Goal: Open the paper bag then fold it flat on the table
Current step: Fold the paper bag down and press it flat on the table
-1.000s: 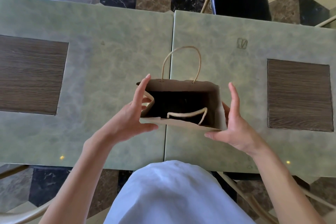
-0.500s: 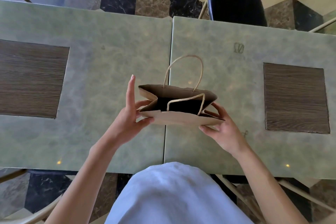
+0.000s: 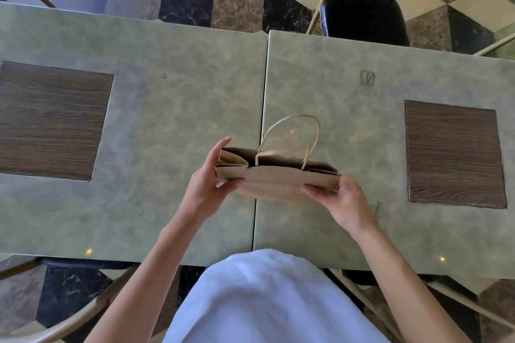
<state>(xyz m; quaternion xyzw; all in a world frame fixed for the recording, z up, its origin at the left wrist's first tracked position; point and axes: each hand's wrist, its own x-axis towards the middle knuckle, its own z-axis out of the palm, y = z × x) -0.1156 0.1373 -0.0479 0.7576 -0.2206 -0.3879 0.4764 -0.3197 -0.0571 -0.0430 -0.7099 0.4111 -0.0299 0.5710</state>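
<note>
We've got the brown kraft paper bag [image 3: 274, 179] nearly collapsed above the green marbled table [image 3: 167, 108], centre frame. Left hand [image 3: 206, 184] pinches its 9 o'clock end, right hand [image 3: 338, 199] its 3 o'clock. Light, creasable paper: grip panel edges, not the twisted handles.

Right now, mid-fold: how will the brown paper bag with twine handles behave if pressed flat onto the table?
The brown paper bag probably collapses easily: its side gussets already tuck inward. Likely light, since both hands pinch it by its ends. The twine handles look floppy and may splay.
</note>
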